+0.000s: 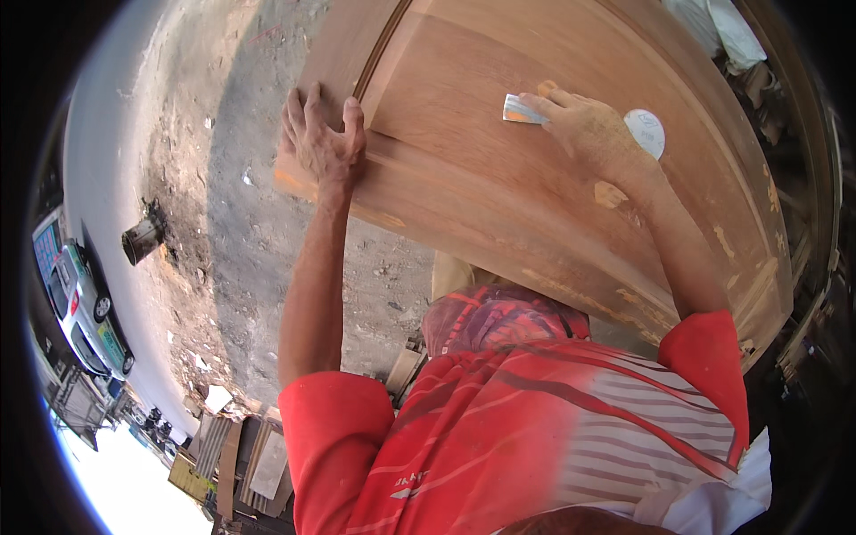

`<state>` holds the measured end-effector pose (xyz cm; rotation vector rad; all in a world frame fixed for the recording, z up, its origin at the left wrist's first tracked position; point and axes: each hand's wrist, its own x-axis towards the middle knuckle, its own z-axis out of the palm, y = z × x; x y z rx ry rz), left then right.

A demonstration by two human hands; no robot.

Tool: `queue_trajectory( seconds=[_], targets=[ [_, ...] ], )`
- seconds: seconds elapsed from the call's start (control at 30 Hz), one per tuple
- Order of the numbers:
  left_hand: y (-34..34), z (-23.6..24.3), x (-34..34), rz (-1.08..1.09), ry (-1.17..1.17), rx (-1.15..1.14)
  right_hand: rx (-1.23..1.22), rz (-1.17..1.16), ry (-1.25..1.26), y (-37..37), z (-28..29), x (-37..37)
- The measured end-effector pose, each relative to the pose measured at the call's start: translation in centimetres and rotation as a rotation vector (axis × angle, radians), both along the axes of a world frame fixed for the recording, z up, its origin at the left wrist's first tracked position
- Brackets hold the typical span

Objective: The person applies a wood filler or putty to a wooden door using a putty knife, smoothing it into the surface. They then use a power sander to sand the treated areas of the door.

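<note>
A large brown wooden panel (473, 169) with raised moulding lies in front of me, with orange filler patches along its near edge. My left hand (321, 143) rests on its left end, fingers spread and thumb apart, holding nothing. Over the middle of the panel, my right hand (588, 129) is closed on a small flat silvery-white piece (520, 109) with an orange smear; its exact kind is unclear. That piece lies against the wood under my fingertips. Beside the right wrist sits a white round disc (645, 134) with print, and nearer to me is an orange filler patch (610, 194).
Dusty ground (259, 232) stretches to the left, with a dark bucket (144, 239) by the road. A parked car (85, 303) stands farther left. Wooden boards (241, 464) are stacked at the lower left. Whitish sheeting (736, 36) and dark clutter lie beyond the panel's right side.
</note>
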<state>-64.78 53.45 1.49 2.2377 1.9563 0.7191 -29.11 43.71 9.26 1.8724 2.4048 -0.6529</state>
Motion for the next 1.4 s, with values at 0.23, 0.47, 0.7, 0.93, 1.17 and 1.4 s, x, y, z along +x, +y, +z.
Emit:
queue_trajectory(
  seconds=[0.23, 0.47, 0.7, 0.93, 1.17, 1.4],
  targets=[
    [0.1, -0.4, -0.2, 0.000, -0.006, 0.033, -0.212, 0.097, -0.044, 6.3, 0.9, 1.5],
    [0.3, 0.0, 0.0, 0.021, 0.006, 0.071, -0.139, 0.257, -0.130, 9.6, 2.2, 0.5],
    [0.4, 0.2, 0.0, 0.019, -0.004, 0.040, -0.057, 0.473, -0.156, 10.9, 0.6, -2.3],
    [0.4, -0.1, 0.1, 0.022, 0.011, 0.031, 0.060, 0.419, -0.220, 12.5, 1.7, -1.9],
    [0.6, 0.3, 0.2, 0.010, 0.003, 0.014, -0.027, 0.427, -0.091, 12.1, 0.4, -1.4],
    [0.5, 0.1, 0.1, 0.007, -0.027, 0.027, -0.031, 0.468, -0.037, 11.9, -0.3, -2.5]
  ],
)
